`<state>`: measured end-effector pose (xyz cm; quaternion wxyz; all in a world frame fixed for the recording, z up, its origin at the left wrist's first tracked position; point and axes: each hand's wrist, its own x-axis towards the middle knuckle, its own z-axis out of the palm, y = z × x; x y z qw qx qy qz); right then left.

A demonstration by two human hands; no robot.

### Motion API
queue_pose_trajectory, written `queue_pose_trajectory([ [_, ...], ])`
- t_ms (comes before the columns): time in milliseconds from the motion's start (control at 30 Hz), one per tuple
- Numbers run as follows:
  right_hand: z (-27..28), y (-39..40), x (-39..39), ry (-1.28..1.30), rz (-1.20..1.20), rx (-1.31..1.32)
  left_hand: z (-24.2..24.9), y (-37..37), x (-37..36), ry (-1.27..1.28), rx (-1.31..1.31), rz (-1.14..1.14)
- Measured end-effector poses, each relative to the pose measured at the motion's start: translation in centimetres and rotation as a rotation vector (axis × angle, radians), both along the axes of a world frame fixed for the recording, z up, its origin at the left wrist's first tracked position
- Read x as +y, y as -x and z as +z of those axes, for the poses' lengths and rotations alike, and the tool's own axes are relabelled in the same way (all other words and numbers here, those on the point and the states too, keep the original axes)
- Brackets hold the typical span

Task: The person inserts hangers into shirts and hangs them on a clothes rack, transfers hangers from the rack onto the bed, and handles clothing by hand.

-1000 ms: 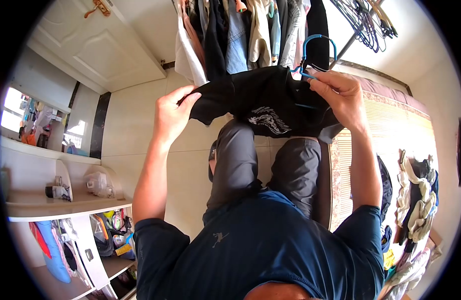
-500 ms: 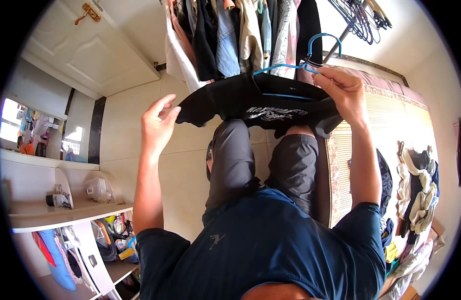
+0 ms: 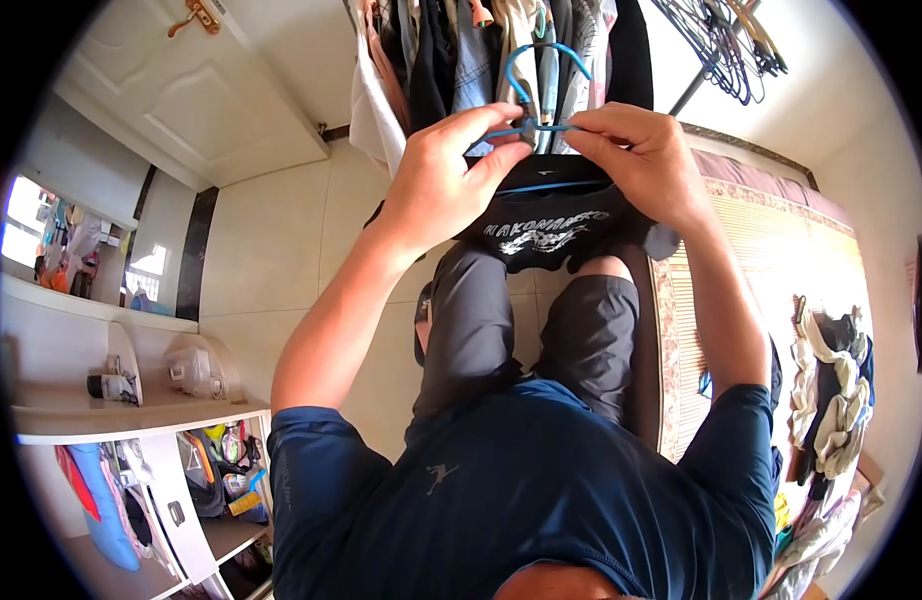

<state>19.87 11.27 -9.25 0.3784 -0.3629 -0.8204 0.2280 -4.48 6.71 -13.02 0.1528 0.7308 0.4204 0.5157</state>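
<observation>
A black T-shirt (image 3: 546,222) with white lettering hangs on a blue clothes hanger (image 3: 534,127), in front of my knees. The hanger's hook points up and away from me. My left hand (image 3: 451,175) has its thumb and fingers closed on the hanger just left of the hook's base. On the other side, my right hand (image 3: 646,160) pinches the hanger's right arm between thumb and fingers. Part of the shirt's left shoulder area is hidden behind my left hand.
Straight ahead hangs a row of clothes (image 3: 471,75). More hangers (image 3: 716,50) bunch on a rack at upper right. A bed with a woven mat (image 3: 761,235) lies to the right, with garments (image 3: 836,400) on it. Shelves (image 3: 141,425) stand at left, beyond them a door (image 3: 181,90).
My left hand has left the shirt's left edge and moved right and up onto the hanger. The hanger's hook has shifted left, and my right hand has moved slightly left with it.
</observation>
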Motion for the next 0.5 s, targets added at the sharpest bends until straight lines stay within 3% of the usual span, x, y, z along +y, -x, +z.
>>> queue_pose_trajectory([
  [100, 0.2, 0.2, 0.0, 0.051, 0.001, -0.002, -0.1, -0.3, 0.7, 0.093, -0.037, -0.045],
  [300, -0.8, -1.9, 0.2, -0.337, -0.138, 0.069, -0.4, 1.4, 0.5, 0.168, -0.202, -0.001],
  [500, -2.5, -3.5, 0.2, -0.264, -0.148, 0.001, 0.0, 1.9, 0.4, 0.224, -0.255, -0.010],
])
